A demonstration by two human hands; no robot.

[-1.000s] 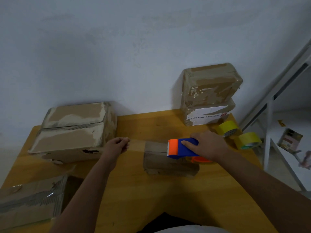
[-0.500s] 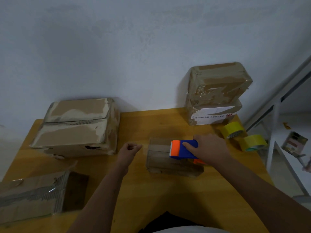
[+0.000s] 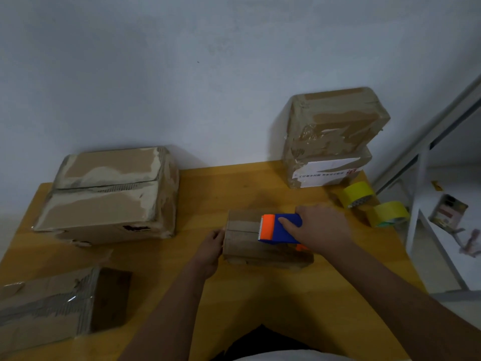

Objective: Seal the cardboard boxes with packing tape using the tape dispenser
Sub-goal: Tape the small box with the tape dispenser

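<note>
A small flat cardboard box (image 3: pixel 243 241) lies in the middle of the wooden table (image 3: pixel 260 303). My right hand (image 3: pixel 324 227) grips a blue and orange tape dispenser (image 3: pixel 279 228) on top of the box, its toothed orange end pointing left. My left hand (image 3: pixel 210 247) presses against the box's left end; whether its fingers pinch the tape strip there I cannot tell.
A large taped box (image 3: pixel 109 196) stands at the back left, a flattened box (image 3: pixel 52 311) at the front left. Two stacked taped boxes (image 3: pixel 330 136) sit at the back right against the wall. Two yellow tape rolls (image 3: pixel 358 194) lie near the right edge. A white frame (image 3: pixel 421 183) stands beyond.
My left hand, which held a pulled-out tape strip away from the box, has moved right and down onto the box's left end. The dispenser stayed on the box.
</note>
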